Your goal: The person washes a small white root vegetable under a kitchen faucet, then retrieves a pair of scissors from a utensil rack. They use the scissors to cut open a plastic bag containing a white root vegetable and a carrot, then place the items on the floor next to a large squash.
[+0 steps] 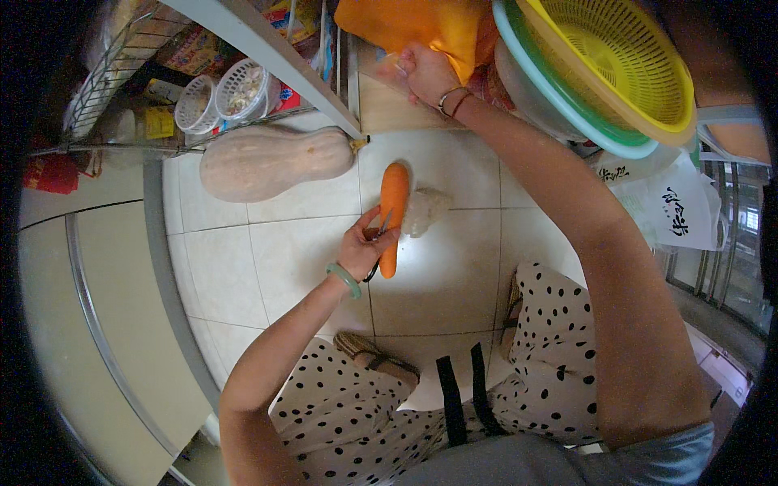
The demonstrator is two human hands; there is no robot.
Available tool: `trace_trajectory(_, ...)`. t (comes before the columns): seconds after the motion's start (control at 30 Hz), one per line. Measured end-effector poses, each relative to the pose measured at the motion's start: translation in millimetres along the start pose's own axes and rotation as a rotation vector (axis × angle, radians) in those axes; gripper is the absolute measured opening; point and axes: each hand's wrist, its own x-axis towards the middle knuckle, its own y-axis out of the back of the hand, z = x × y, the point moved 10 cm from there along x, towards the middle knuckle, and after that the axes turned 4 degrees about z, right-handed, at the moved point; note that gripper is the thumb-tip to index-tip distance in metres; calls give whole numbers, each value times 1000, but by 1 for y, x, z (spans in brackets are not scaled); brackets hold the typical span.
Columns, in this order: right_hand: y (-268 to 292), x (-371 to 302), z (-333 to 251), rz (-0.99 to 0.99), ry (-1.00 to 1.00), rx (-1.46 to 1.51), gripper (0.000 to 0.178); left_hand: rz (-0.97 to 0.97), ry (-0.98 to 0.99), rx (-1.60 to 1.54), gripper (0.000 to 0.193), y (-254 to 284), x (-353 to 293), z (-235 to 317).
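A large orange carrot (395, 190) is gripped in my left hand (366, 247), held upright over the tiled floor. The same hand also has a small dark-handled metal tool (386, 219) with a pointed blade against the carrot; the fingers partly hide its kind. My right hand (429, 74) reaches far forward, its fingers closed on a clear plastic bag (392, 68) beside an orange bag (421, 28). On the floor just right of the carrot lies a crumpled translucent plastic bag (427, 212). To its left rests a long pale squash (275, 162).
A wire rack (121, 73) with white baskets (243, 89) and packages stands at the far left, its grey post slanting toward the squash. Stacked colanders and basins (608, 65) stand far right, above a white plastic bag (681, 202). A cream cabinet (113, 324) lines the left.
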Motion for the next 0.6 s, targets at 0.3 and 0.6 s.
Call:
trace_trajectory(0.3,7,7,-6,106,168,-234,15,-9,13,-4,63,-1,-2,2)
trace_trajectory(0.6,-31,-38,2,-194,136,-131,20,26,9,32,62,12,-1,-7)
